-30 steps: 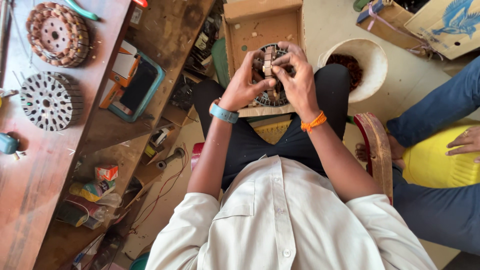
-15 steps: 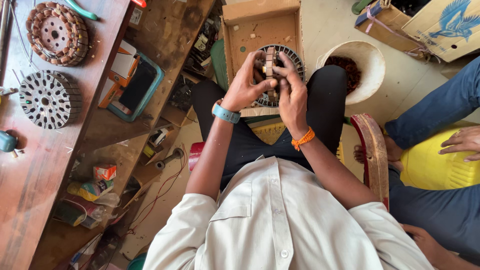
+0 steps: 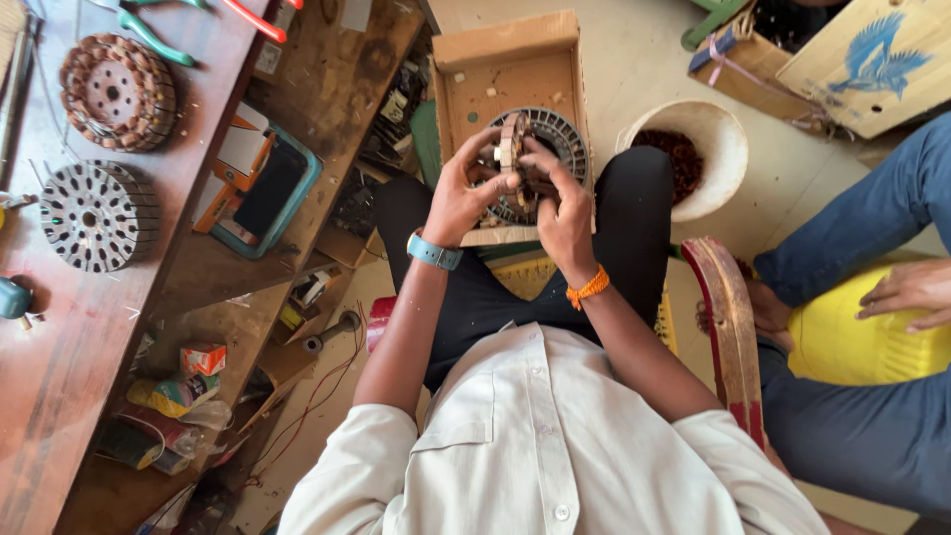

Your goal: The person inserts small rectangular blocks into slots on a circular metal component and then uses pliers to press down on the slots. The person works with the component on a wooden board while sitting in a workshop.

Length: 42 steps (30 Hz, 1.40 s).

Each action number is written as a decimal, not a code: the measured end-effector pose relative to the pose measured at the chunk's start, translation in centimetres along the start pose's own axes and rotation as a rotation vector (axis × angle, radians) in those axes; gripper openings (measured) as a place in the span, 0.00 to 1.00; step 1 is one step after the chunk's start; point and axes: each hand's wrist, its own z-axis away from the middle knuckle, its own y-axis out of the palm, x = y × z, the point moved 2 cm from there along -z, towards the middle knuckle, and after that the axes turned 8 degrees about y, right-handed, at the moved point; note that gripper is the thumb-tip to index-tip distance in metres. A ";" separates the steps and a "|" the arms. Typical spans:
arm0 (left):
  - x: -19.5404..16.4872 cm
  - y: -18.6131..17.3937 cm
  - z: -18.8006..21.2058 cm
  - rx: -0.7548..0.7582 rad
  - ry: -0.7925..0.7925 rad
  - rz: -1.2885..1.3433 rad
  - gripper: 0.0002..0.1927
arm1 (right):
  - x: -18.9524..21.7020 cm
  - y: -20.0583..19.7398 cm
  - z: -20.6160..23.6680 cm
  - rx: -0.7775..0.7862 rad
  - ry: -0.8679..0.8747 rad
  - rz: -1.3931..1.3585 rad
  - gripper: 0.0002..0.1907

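Note:
I sit with an open cardboard box on my lap. Over it I hold a round grey motor stator with copper-brown windings. My left hand, with a blue watch on the wrist, grips its left side, thumb against a strip of winding standing at the middle. My right hand, with an orange wristband, clasps it from the near right, fingers curled over the windings. Both hands hide much of the stator's centre.
A wooden bench on the left carries a wound stator, a bare slotted core, a phone in a teal case and pliers. A white bucket of reddish scraps stands right. Another person's hand rests on a yellow container.
My right hand has slid down from the stator's top to its near right side, and my fingers have shifted on the windings. The other person's hand has moved slightly on the yellow container.

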 end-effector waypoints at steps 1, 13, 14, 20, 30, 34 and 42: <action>0.2 0.2 0.2 -0.016 -0.020 0.029 0.37 | -0.2 0.0 0.1 -0.010 0.007 -0.025 0.33; 1.1 1.6 0.7 -0.066 -0.002 0.137 0.36 | 0.4 -0.4 -0.5 -0.031 0.074 -0.027 0.29; 1.1 1.6 0.8 -0.070 0.015 0.143 0.35 | 0.6 -0.4 -0.5 -0.025 0.077 -0.012 0.31; 0.9 1.5 0.8 -0.019 0.050 0.130 0.33 | 1.1 -0.4 -0.2 0.040 0.151 -0.142 0.33; 0.4 2.9 -0.5 0.050 0.122 -0.074 0.33 | 1.5 -0.1 1.7 -0.137 0.073 0.054 0.32; 0.4 2.9 -0.5 0.050 0.068 -0.146 0.36 | 0.8 -2.7 1.0 0.062 0.117 0.037 0.36; 0.4 3.1 -0.1 0.044 0.091 -0.141 0.33 | -0.8 -6.1 -3.5 0.369 -0.174 0.186 0.59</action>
